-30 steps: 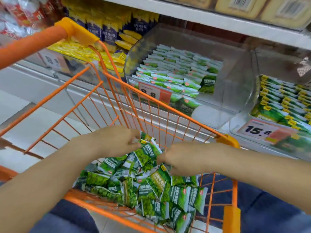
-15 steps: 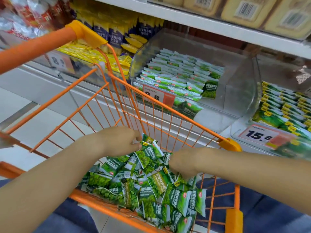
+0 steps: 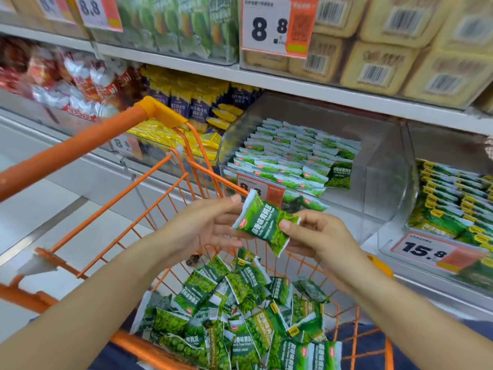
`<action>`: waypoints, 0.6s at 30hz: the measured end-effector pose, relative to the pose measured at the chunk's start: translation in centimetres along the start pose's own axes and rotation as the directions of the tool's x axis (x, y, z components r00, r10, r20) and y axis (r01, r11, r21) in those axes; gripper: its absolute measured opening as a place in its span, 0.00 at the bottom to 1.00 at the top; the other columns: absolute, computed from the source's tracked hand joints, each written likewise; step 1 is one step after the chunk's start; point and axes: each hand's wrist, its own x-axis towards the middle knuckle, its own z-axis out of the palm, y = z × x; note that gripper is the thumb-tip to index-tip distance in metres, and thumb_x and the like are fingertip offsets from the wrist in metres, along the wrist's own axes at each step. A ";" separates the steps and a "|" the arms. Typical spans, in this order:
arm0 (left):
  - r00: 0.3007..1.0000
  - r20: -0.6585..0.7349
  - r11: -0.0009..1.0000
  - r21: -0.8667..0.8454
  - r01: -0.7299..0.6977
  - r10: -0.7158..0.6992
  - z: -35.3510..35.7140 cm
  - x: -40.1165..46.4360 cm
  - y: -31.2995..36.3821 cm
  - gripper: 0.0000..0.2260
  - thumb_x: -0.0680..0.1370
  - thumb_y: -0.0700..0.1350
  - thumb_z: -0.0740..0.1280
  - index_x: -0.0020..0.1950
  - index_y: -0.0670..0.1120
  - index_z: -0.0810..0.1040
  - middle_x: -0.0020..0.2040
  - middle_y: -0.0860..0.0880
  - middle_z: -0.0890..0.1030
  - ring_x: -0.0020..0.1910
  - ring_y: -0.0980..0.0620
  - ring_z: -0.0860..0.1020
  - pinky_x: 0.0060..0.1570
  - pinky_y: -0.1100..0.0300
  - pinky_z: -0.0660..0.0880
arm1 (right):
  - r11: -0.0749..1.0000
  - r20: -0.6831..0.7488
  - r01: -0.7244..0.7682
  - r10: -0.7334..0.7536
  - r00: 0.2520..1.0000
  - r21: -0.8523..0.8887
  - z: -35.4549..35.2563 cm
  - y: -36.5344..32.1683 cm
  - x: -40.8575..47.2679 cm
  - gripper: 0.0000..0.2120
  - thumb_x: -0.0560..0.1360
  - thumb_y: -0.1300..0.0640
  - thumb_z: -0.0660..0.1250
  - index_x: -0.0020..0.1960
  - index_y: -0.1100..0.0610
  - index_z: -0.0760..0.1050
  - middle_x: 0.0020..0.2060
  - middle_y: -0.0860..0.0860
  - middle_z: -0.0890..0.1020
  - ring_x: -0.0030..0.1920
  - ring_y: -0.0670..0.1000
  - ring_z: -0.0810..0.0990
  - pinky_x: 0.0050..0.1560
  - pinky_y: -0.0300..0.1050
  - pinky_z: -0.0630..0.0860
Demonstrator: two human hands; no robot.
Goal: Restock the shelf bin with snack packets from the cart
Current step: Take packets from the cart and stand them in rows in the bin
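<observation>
You hold one green pea packet (image 3: 266, 222) above the orange cart (image 3: 184, 180); your right hand (image 3: 317, 236) pinches its end, your left hand (image 3: 205, 231) supports it with fingers almost straight; next, I think, carry it into the clear shelf bin (image 3: 378, 182), beside the rows.

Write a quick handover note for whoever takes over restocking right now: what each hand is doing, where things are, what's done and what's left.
Left hand: open, fingers supporting the green snack packet from beneath.
Right hand: pinches the packet's lower right end.
The packet is held above the orange cart, not yet in the clear shelf bin.
Done: the bin's left part holds neat rows of packets; its right part is bare.
Left: place this packet, then move the loose pile in the cart.
</observation>
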 end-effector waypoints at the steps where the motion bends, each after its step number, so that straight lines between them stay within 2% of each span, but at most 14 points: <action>1: 0.999 0.003 0.999 0.025 -0.038 0.038 0.2 -0.2 0.2 0.17 0.70 0.50 0.67 0.54 0.41 0.79 0.51 0.46 0.84 0.43 0.47 0.84 0.40 0.58 0.82 | 0.999 -0.008 0.001 -0.001 1.000 0.033 0.1 -0.1 0.0 0.11 0.64 0.53 0.72 0.36 0.59 0.73 0.31 0.53 0.76 0.34 0.46 0.80 0.41 0.36 0.78; 3: 0.994 0.017 0.987 0.117 -0.108 0.107 0.8 -0.4 0.8 0.13 0.70 0.46 0.69 0.53 0.44 0.80 0.50 0.51 0.85 0.44 0.49 0.84 0.41 0.60 0.81 | 0.998 -0.028 0.002 0.000 1.000 0.056 0.2 -0.1 0.0 0.10 0.64 0.52 0.71 0.38 0.58 0.75 0.37 0.56 0.83 0.39 0.48 0.83 0.43 0.38 0.79; 5: 0.986 0.003 0.965 0.208 -0.162 0.165 1.3 -0.1 1.3 0.09 0.73 0.42 0.70 0.53 0.44 0.81 0.46 0.51 0.86 0.45 0.51 0.84 0.43 0.62 0.81 | 0.998 -0.039 0.005 -0.002 0.999 0.069 0.2 -0.3 0.0 0.12 0.63 0.52 0.72 0.43 0.57 0.77 0.47 0.61 0.84 0.44 0.51 0.84 0.45 0.40 0.80; 7: 0.975 -0.037 0.940 0.275 -0.203 0.221 1.9 0.5 1.8 0.08 0.76 0.40 0.69 0.54 0.43 0.82 0.46 0.47 0.86 0.45 0.49 0.84 0.44 0.62 0.81 | 0.998 -0.037 0.053 -0.054 0.998 -0.024 0.1 -0.9 0.0 0.16 0.63 0.53 0.74 0.49 0.51 0.78 0.53 0.55 0.83 0.51 0.48 0.82 0.52 0.42 0.79; 9: 0.949 -0.030 0.872 0.404 -0.276 0.314 2.7 1.2 2.1 0.07 0.75 0.42 0.71 0.53 0.46 0.82 0.45 0.48 0.86 0.45 0.50 0.84 0.46 0.59 0.81 | 0.959 -0.034 0.159 -0.171 0.985 -0.233 -0.3 -1.9 0.0 0.16 0.67 0.56 0.75 0.52 0.46 0.76 0.51 0.41 0.80 0.51 0.33 0.77 0.52 0.31 0.75; 10: 0.930 -0.014 0.813 0.491 -0.313 0.366 3.2 1.6 2.2 0.07 0.74 0.44 0.71 0.52 0.50 0.82 0.44 0.51 0.85 0.45 0.54 0.84 0.47 0.60 0.81 | 0.912 -0.045 0.198 -0.229 0.972 -0.361 -0.5 -2.5 0.1 0.15 0.69 0.56 0.75 0.51 0.44 0.74 0.48 0.37 0.78 0.48 0.30 0.76 0.49 0.28 0.74; 12: 0.886 0.002 0.716 0.589 -0.376 0.464 4.4 2.6 2.3 0.08 0.74 0.47 0.72 0.52 0.55 0.81 0.45 0.59 0.82 0.44 0.64 0.81 0.46 0.67 0.78 | 0.744 -0.025 0.257 -0.345 0.938 -0.617 -1.2 -3.7 0.3 0.10 0.70 0.51 0.74 0.44 0.41 0.73 0.38 0.40 0.77 0.42 0.39 0.77 0.44 0.41 0.76; 13: 0.862 0.005 0.688 0.600 -0.408 0.507 5.0 2.9 2.3 0.08 0.75 0.49 0.71 0.53 0.57 0.80 0.46 0.61 0.81 0.45 0.66 0.80 0.47 0.68 0.77 | 0.665 -0.013 0.268 -0.385 0.923 -0.697 -1.7 -4.3 0.4 0.10 0.71 0.49 0.73 0.39 0.41 0.72 0.33 0.41 0.76 0.38 0.43 0.74 0.40 0.44 0.73; 14: 0.828 0.004 0.629 0.648 -0.430 0.561 5.4 3.5 1.9 0.08 0.77 0.52 0.69 0.55 0.58 0.80 0.49 0.60 0.82 0.49 0.66 0.80 0.50 0.67 0.76 | 0.616 -0.011 0.271 -0.414 0.910 -0.739 -2.5 -4.8 0.6 0.12 0.71 0.48 0.73 0.36 0.41 0.71 0.30 0.41 0.74 0.35 0.43 0.72 0.36 0.42 0.69; 15: 0.786 0.016 0.525 0.736 -0.428 0.618 5.5 4.1 1.5 0.12 0.79 0.56 0.64 0.60 0.57 0.79 0.53 0.59 0.82 0.54 0.64 0.78 0.55 0.63 0.75 | 0.602 -0.025 0.273 -0.438 0.898 -0.750 -3.3 -5.2 0.8 0.14 0.71 0.49 0.73 0.33 0.41 0.70 0.28 0.39 0.73 0.33 0.42 0.70 0.33 0.37 0.65; 17: 0.754 0.094 0.246 0.913 -0.326 0.650 4.8 5.7 0.0 0.22 0.80 0.61 0.53 0.69 0.53 0.74 0.63 0.54 0.78 0.66 0.56 0.72 0.64 0.56 0.68 | 0.660 -0.125 0.255 -0.471 0.873 -0.707 -5.4 -5.7 1.9 0.10 0.71 0.52 0.73 0.35 0.45 0.74 0.26 0.40 0.72 0.31 0.41 0.67 0.32 0.35 0.61; 18: 0.772 0.114 0.171 0.945 -0.278 0.626 4.2 6.5 -0.8 0.26 0.80 0.62 0.49 0.72 0.52 0.71 0.67 0.52 0.75 0.69 0.53 0.68 0.68 0.54 0.63 | 0.718 -0.198 0.240 -0.468 0.861 -0.653 -6.5 -5.9 2.6 0.06 0.72 0.52 0.73 0.39 0.53 0.78 0.28 0.42 0.72 0.31 0.41 0.66 0.35 0.38 0.62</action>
